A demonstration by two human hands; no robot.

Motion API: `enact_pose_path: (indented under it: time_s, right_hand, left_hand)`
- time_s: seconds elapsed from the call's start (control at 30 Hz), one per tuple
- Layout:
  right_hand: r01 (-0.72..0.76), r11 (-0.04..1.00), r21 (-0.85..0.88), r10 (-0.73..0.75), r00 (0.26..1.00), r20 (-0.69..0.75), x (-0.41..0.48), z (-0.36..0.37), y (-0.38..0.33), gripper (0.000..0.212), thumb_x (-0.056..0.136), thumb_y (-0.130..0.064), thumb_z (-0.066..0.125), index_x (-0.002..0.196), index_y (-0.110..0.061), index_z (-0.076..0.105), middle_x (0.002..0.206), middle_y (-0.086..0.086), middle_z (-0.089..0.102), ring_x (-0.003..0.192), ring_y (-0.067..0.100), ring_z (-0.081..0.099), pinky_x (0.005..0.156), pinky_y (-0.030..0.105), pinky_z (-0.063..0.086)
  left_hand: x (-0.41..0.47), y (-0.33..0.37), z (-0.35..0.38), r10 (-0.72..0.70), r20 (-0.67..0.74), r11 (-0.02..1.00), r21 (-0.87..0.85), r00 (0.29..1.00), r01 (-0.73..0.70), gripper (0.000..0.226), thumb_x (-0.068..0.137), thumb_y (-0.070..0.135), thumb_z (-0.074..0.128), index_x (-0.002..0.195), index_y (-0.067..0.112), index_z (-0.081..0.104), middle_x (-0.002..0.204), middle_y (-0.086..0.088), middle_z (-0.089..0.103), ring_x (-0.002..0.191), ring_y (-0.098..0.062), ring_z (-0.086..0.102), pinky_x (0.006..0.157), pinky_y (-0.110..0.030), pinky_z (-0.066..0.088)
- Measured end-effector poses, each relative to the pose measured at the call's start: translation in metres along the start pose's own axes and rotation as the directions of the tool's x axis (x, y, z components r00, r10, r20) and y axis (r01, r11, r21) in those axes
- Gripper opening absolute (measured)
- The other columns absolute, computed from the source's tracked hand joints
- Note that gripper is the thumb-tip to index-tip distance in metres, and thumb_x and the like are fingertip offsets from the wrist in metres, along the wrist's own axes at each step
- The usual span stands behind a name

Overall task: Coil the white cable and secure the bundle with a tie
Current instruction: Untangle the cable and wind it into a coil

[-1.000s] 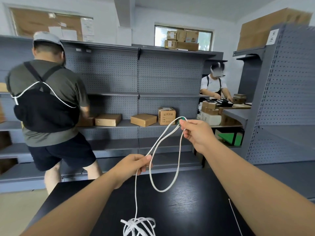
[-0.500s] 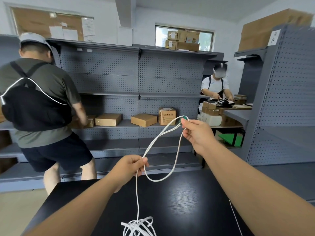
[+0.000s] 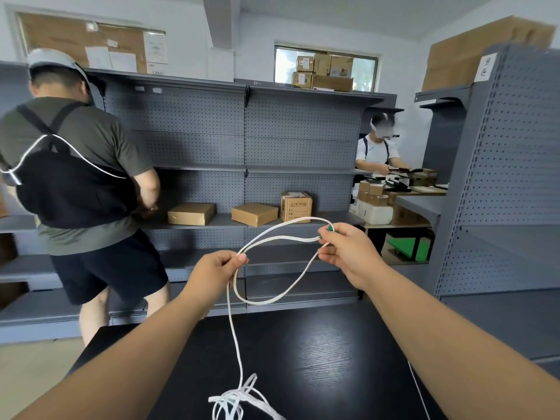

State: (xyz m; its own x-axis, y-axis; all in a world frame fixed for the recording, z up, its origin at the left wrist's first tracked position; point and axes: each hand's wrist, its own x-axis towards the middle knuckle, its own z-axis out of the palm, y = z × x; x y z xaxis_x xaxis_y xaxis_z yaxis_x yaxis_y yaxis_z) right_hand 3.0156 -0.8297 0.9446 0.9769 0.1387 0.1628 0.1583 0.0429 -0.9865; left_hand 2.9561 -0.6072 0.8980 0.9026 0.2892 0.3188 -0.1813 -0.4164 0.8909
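Observation:
A white cable point(image 3: 274, 296) hangs in the air between my two hands above a black table point(image 3: 318, 359). My right hand point(image 3: 348, 253) pinches the gathered loop ends beside a green plug tip point(image 3: 330, 228). My left hand point(image 3: 216, 269) pinches the strand lower and to the left. One loop sags between the hands; a single strand drops from the left hand to a tangled white pile point(image 3: 239, 401) at the table's near edge. A thin white tie point(image 3: 416, 386) lies on the table by my right forearm.
Grey pegboard shelving point(image 3: 242, 140) runs behind the table, holding cardboard boxes point(image 3: 254, 214). A person in a dark shirt point(image 3: 75, 177) stands at the left by the shelf. Another person point(image 3: 378, 147) works at a bench at the back right. A grey rack point(image 3: 500, 177) stands to the right.
My left hand has risen and closed in toward the right hand, so the hanging loop is shorter and flatter. The person on the left has shifted sideways along the shelf.

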Motion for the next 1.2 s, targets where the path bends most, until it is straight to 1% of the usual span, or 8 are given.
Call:
enact_pose_path:
  time_s: [0.13,0.3,0.43,0.53,0.67,0.9,1.07,1.2]
  right_hand:
    - [0.008,0.998,-0.064,-0.004,0.998,0.063,-0.002,-0.004,0.001,0.008,0.093,-0.012,0.056,0.087,-0.01,0.061,0.08,0.005,0.058,0.064,0.013,0.058,0.061,0.02,0.057]
    - [0.026,0.983,-0.179,-0.003,0.992,0.125,-0.003,-0.01,-0.001,0.009,0.092,-0.013,0.058,0.089,-0.008,0.066,0.081,0.005,0.061,0.066,0.012,0.056,0.057,0.018,0.053]
    - [0.007,0.989,-0.149,0.014,0.99,0.143,-0.005,-0.013,-0.003,0.011,0.092,-0.01,0.056,0.094,-0.005,0.066,0.079,0.006,0.061,0.065,0.012,0.055,0.055,0.016,0.054]
    - [0.037,0.991,-0.129,-0.023,0.994,0.108,-0.005,-0.011,-0.003,0.015,0.093,-0.007,0.054,0.105,-0.004,0.063,0.077,0.007,0.06,0.064,0.012,0.056,0.054,0.016,0.053]
    - [0.056,0.988,-0.14,-0.039,0.991,0.127,-0.008,-0.008,-0.005,0.01,0.093,-0.005,0.054,0.095,-0.012,0.062,0.077,0.007,0.061,0.062,0.012,0.056,0.053,0.015,0.054]
    - [-0.071,0.993,-0.092,0.088,0.977,0.195,-0.009,-0.01,-0.008,0.009,0.092,-0.006,0.055,0.086,-0.006,0.06,0.077,0.01,0.062,0.064,0.017,0.058,0.058,0.02,0.056]
    - [-0.027,0.987,-0.156,0.056,0.981,0.187,-0.009,-0.007,-0.006,0.012,0.094,-0.01,0.054,0.083,-0.007,0.06,0.073,0.009,0.06,0.059,0.014,0.055,0.052,0.018,0.053]
    - [0.05,0.966,-0.255,0.009,0.975,0.223,-0.01,-0.003,-0.009,0.014,0.094,-0.014,0.054,0.084,-0.008,0.062,0.069,0.005,0.058,0.053,0.009,0.049,0.05,0.017,0.046]
  left_hand:
    - [0.005,0.002,-0.005,0.025,-0.019,0.994,0.103,1.0,-0.023,0.022,0.095,0.026,0.052,0.083,0.015,0.067,0.055,-0.001,0.047,0.052,-0.013,0.041,0.054,-0.024,0.035]
    - [0.011,0.001,-0.011,0.022,-0.04,0.993,0.12,0.999,-0.017,0.023,0.095,0.027,0.052,0.078,0.017,0.065,0.057,-0.005,0.046,0.057,-0.018,0.042,0.059,-0.027,0.037]
    - [0.013,-0.001,-0.015,0.011,-0.035,0.99,0.138,0.999,-0.006,0.024,0.094,0.03,0.052,0.078,0.018,0.066,0.062,-0.008,0.047,0.061,-0.02,0.044,0.063,-0.03,0.04]
    - [0.012,-0.001,-0.013,0.001,-0.023,0.99,0.139,1.0,0.002,0.028,0.095,0.03,0.049,0.082,0.013,0.066,0.069,-0.003,0.057,0.063,-0.016,0.047,0.062,-0.028,0.039]
    - [0.01,-0.003,-0.011,-0.018,-0.037,0.99,0.137,0.999,0.023,0.032,0.097,0.032,0.046,0.081,0.01,0.064,0.073,0.001,0.063,0.064,-0.012,0.049,0.062,-0.025,0.038]
    - [0.009,-0.005,-0.013,-0.016,-0.037,0.987,0.159,0.999,0.021,0.029,0.097,0.029,0.047,0.086,0.008,0.064,0.063,0.003,0.054,0.057,-0.011,0.044,0.058,-0.025,0.034]
    - [0.008,-0.009,-0.011,-0.115,0.117,0.993,0.053,0.986,0.109,0.017,0.093,0.023,0.052,0.082,0.014,0.06,0.064,0.0,0.056,0.059,-0.016,0.052,0.07,-0.032,0.044]
    - [-0.002,-0.001,-0.006,-0.202,0.341,0.975,-0.017,0.918,0.221,0.02,0.091,0.028,0.054,0.088,0.01,0.063,0.064,-0.002,0.058,0.06,-0.018,0.055,0.071,-0.034,0.045]
